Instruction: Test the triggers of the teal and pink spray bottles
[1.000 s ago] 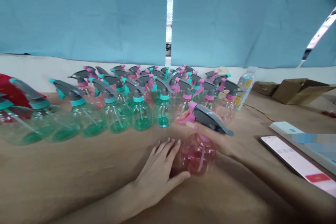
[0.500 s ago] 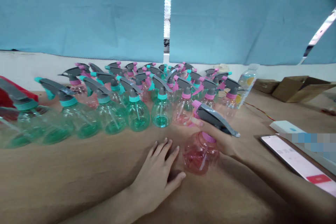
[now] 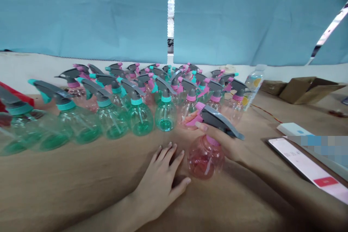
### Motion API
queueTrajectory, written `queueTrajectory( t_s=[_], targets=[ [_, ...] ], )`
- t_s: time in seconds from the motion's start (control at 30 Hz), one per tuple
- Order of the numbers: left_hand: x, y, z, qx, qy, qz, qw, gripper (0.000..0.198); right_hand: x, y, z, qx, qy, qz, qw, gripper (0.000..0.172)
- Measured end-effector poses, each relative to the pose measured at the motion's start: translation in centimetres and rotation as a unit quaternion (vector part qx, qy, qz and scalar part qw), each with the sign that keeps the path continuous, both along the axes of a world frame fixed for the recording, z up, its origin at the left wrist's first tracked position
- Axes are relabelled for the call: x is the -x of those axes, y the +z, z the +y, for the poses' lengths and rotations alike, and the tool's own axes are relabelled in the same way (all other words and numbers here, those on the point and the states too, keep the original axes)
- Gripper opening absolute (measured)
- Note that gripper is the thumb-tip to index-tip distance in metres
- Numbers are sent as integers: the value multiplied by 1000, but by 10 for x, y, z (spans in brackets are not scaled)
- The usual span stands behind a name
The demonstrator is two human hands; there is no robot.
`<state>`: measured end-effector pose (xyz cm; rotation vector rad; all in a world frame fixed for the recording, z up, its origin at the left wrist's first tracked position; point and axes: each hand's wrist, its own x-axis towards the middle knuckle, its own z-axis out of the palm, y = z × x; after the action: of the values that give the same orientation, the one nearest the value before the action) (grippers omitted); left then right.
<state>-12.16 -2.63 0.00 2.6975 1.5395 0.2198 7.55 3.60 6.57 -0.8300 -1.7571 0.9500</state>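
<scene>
A pink spray bottle [image 3: 205,159] with a grey spray head and pink nozzle stands on the table in front of me. My right hand [image 3: 220,137] grips it around the neck, under the spray head, with fingers by the pink trigger; part of the hand is hidden behind the head. To the left of this bottle my left hand [image 3: 163,177] lies flat on the table, fingers spread, holding nothing. Just beyond, a green spray bottle [image 3: 165,116] and a pink-collared spray bottle [image 3: 187,107] stand in the front row.
Several more green and pink spray bottles fill the back and left, including a green one [image 3: 112,123]. A clear drink bottle [image 3: 254,83] stands behind at right. A phone [image 3: 301,163], a white box [image 3: 295,130] and an open cardboard box [image 3: 307,90] lie to the right.
The whole view has shifted slightly, so things sit a little further left. My right hand's fingers have moved slightly at the trigger; the grip stays. My left hand stays flat.
</scene>
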Motion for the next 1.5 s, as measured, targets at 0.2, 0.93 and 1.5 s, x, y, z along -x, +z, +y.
queueTrajectory(
  t_s=[0.2,0.93,1.5],
  targets=[
    [-2,1,1,9,-3,-2,1000,58,-1,-7,4,43,10,24,999,13],
    [0,0,0,4,1,-9,1000,57,-2,-15,7,91,40,68,993,10],
    [0,-1,0,-1,-3,-17,1000,57,-2,-9,5,101,26,48,993,11]
  ],
)
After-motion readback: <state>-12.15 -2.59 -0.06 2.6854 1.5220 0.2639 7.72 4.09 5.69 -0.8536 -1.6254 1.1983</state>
